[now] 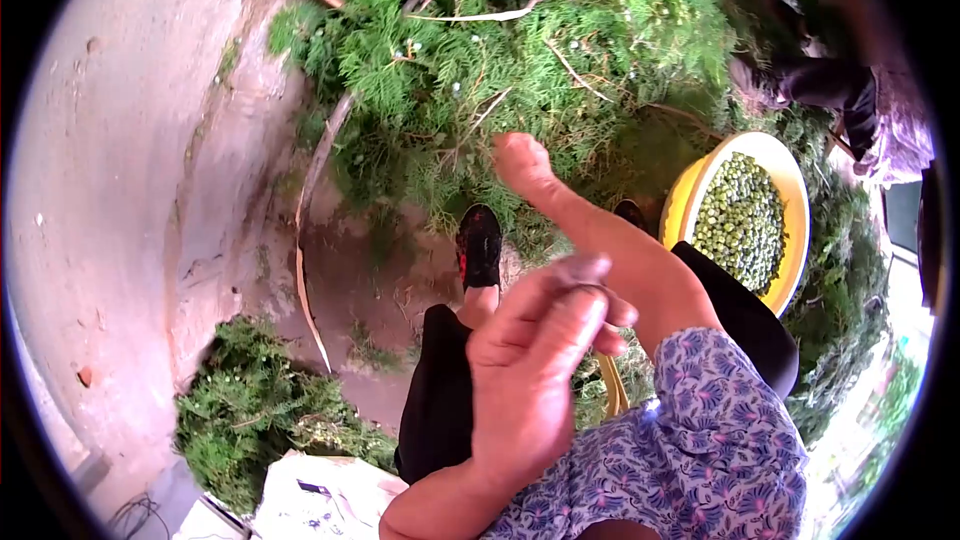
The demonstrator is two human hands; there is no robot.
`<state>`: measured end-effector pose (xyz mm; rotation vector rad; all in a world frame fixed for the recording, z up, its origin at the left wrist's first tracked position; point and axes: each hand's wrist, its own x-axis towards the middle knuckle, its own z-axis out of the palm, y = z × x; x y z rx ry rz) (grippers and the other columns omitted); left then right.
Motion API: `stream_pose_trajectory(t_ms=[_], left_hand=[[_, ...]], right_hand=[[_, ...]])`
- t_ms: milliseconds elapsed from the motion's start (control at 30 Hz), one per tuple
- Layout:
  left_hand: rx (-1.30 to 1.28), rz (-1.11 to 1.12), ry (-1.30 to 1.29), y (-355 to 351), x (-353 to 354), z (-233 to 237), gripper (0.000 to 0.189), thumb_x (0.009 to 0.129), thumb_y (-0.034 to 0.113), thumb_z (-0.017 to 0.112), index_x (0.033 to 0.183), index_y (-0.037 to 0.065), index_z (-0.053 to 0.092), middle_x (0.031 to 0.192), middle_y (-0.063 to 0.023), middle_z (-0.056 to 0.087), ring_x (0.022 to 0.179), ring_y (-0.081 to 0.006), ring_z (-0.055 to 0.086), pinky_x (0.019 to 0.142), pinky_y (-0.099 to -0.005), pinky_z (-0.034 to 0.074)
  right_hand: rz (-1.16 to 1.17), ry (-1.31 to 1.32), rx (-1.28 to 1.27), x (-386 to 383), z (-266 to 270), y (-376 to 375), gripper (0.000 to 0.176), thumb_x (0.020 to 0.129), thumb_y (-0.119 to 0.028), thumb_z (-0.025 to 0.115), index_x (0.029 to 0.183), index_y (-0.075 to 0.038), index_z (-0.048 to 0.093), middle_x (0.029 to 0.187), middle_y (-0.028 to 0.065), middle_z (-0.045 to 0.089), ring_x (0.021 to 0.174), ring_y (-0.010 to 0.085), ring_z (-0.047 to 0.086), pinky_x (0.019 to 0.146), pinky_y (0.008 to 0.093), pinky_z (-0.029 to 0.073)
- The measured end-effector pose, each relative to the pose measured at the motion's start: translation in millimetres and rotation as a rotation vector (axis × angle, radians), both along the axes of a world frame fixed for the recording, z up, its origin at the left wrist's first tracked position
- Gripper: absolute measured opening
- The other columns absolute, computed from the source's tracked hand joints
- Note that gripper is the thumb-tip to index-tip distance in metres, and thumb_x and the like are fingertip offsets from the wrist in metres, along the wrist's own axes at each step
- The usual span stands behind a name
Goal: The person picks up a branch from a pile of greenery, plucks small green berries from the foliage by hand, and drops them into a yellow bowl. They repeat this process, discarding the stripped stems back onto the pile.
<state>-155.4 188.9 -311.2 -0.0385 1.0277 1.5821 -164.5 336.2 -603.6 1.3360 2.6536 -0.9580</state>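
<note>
My left hand (pixel 535 360) is close to the camera, its thumb pressed against curled fingers. Whatever may be in that pinch is hidden. Farther out, my right hand (pixel 523 162) is closed at the edge of a big heap of green conifer branches (pixel 520 60). Its fingers are curled, and I cannot make out what lies in them. Small pale cones dot the foliage. Beside my right knee, a yellow basin (pixel 797 195) holds many small green cones (pixel 738 220).
A smaller heap of cut greenery (pixel 265 410) lies at lower left, near a white sack (pixel 325 495). A long bare branch (pixel 305 230) crosses the ground. My shoe (pixel 479 245) stands by the heap. Another person (pixel 850 90) is partly visible at upper right.
</note>
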Motion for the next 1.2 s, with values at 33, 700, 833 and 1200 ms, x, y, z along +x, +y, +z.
stream_pose_trajectory(t_ms=[33, 700, 833, 1200], left_hand=[[-0.092, -0.055, 0.038, 2.6, 1.3, 4.8, 0.022, 0.088, 0.006, 0.050, 0.108, -0.004, 0.054, 0.080, -0.0121, 0.060, 0.069, -0.0145, 0.056, 0.063, -0.0253, 0.047], [0.064, -0.187, 0.067, -13.5, -1.7, 2.4, 0.023, 0.088, 0.007, 0.052, 0.108, -0.005, 0.054, 0.083, -0.0114, 0.061, 0.074, -0.0125, 0.056, 0.066, -0.0241, 0.047], [0.068, -0.126, 0.022, -11.9, 5.7, 3.7, 0.020, 0.088, 0.008, 0.051, 0.104, -0.003, 0.057, 0.081, -0.0095, 0.061, 0.069, -0.0122, 0.055, 0.065, -0.0248, 0.045], [0.058, -0.037, 0.161, -3.3, 3.7, -6.8, 0.016, 0.086, 0.008, 0.054, 0.099, 0.000, 0.060, 0.079, -0.0084, 0.063, 0.062, -0.0112, 0.057, 0.060, -0.0225, 0.047]], right_hand=[[-0.003, -0.076, 0.068, -1.0, -10.7, 6.1, 0.025, 0.072, -0.005, 0.055, 0.097, -0.010, 0.057, 0.088, 0.0131, 0.052, 0.079, 0.0274, 0.056, 0.068, 0.0370, 0.050], [0.100, 0.274, -0.119, 22.7, 68.1, 29.8, 0.025, 0.073, -0.028, 0.066, 0.085, -0.006, 0.066, 0.071, 0.0131, 0.056, 0.073, 0.0287, 0.059, 0.067, 0.0361, 0.046], [0.045, 0.377, 0.056, 61.9, 120.6, 52.8, 0.025, 0.073, -0.029, 0.066, 0.084, -0.007, 0.067, 0.074, 0.0130, 0.057, 0.076, 0.0281, 0.058, 0.069, 0.0360, 0.046], [-0.349, 0.343, -0.455, 105.9, 242.8, 28.8, 0.024, 0.086, -0.023, 0.052, 0.084, -0.001, 0.060, 0.056, 0.0050, 0.055, 0.039, 0.0121, 0.051, 0.036, 0.0239, 0.040]])
